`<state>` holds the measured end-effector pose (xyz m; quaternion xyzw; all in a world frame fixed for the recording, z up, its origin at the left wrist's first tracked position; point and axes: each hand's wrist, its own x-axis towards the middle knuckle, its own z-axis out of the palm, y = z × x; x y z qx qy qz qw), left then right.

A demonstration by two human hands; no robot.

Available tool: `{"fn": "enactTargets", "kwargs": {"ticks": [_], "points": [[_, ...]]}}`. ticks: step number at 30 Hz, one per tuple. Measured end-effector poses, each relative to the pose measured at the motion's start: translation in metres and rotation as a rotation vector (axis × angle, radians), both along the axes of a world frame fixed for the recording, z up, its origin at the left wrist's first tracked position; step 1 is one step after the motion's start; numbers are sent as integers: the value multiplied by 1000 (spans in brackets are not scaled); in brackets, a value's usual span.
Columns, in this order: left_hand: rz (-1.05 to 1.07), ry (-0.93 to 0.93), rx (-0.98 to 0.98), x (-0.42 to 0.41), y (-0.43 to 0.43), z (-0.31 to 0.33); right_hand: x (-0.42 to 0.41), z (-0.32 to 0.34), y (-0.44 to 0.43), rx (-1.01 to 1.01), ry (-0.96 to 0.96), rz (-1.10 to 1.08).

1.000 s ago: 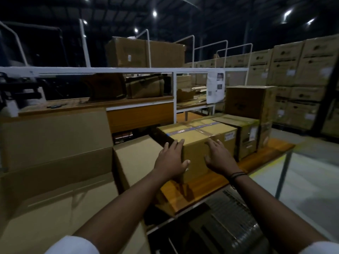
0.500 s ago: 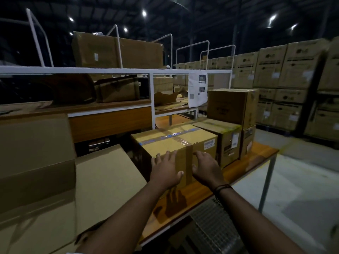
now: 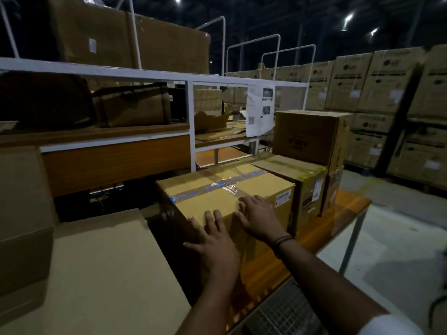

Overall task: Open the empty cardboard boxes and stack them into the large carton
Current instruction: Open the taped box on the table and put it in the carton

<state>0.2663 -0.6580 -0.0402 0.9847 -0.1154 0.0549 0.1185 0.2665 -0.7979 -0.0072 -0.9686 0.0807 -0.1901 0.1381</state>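
Head view: I see the taped box (image 3: 217,201) sitting on the wooden counter (image 3: 348,206), right in front of me. The left hand (image 3: 215,240) lies flat on the near corner of the box. Its fingers are straight and spread, with the tips just over the top edge. The right hand (image 3: 260,218) lies flat on the top near the front edge, with its fingers straight. Neither hand holds anything; both just press on the cardboard.

The box is shut. Shiny tape (image 3: 212,188) with blue on it crosses the lid.

I think the box is light, because the task says it is empty, but I cannot see inside. Cardboard is stiff at the corners and soft in the middle of a wall. So I would push and lift at the corners and edges. The tape looks smooth and slippery, so I would pick at its end on the front edge to peel it.

A second taped box (image 3: 302,182) touches this one on the right. A wide flap of what I think is the large carton (image 3: 104,262) lies just to the left.
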Motion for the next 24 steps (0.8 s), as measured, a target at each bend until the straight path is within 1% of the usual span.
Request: {"fn": "enactTargets", "kwargs": {"ticks": [2,5,8,13,19,24], "points": [[13,-11,9,4,-3,-7,7,-17,4,0,-75,23],[41,-59,14,8,-10,-15,13,-42,1,89,-209,26],[56,-66,-16,11,-18,-18,19,-54,-7,67,-281,22],[80,-142,-7,14,-19,-27,25,-64,-11,8,-329,5],[102,-210,-5,16,-24,-34,33,-68,-27,40,-417,89],[105,-348,23,19,-21,-45,37,-77,-33,73,-445,116]]}}
